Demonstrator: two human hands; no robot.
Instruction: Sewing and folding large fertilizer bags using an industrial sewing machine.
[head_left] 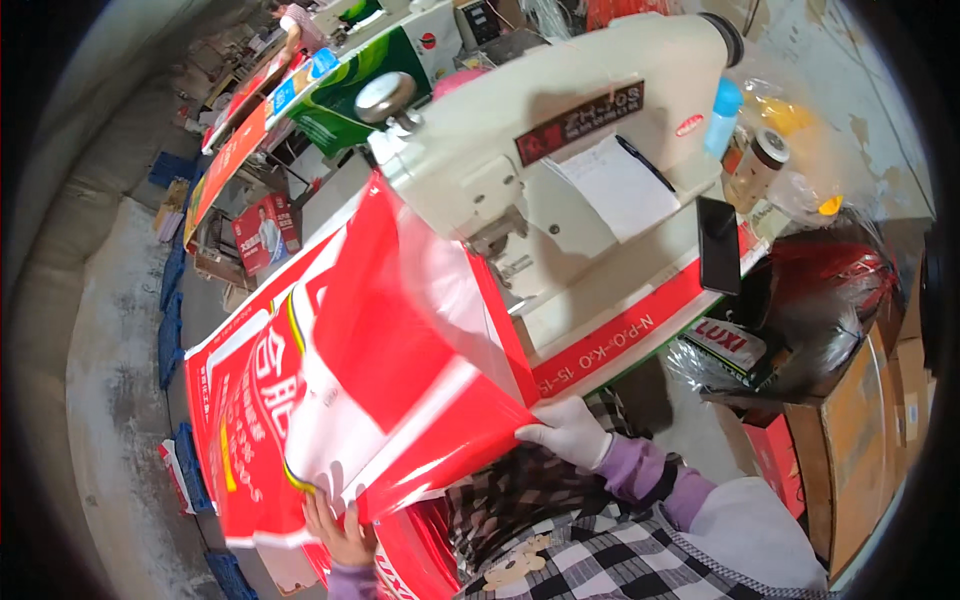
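Note:
A large red and white printed plastic sack [430,330] spreads from the sewing machine [560,150] towards my lap, its upper layer lifted and bulging. At the sack's near right corner, my right hand [567,433] in a white glove pinches the edge between thumb and fingers. My left hand [340,535], bare, touches the sack's near left edge, its fingers stretched out and apart. Part of the sack reaches under the machine's head, where the needle area is partly hidden. More red sacks [418,545] lie below, against my checked apron [560,550].
On the machine's bed lie a paper sheet [610,190], a pen [645,163] and a black phone [718,245]. A lidded jar [757,165] stands beyond. Cardboard boxes [850,460] are at right, blue pallets [170,340] at left. Another person [300,28] is at the far left.

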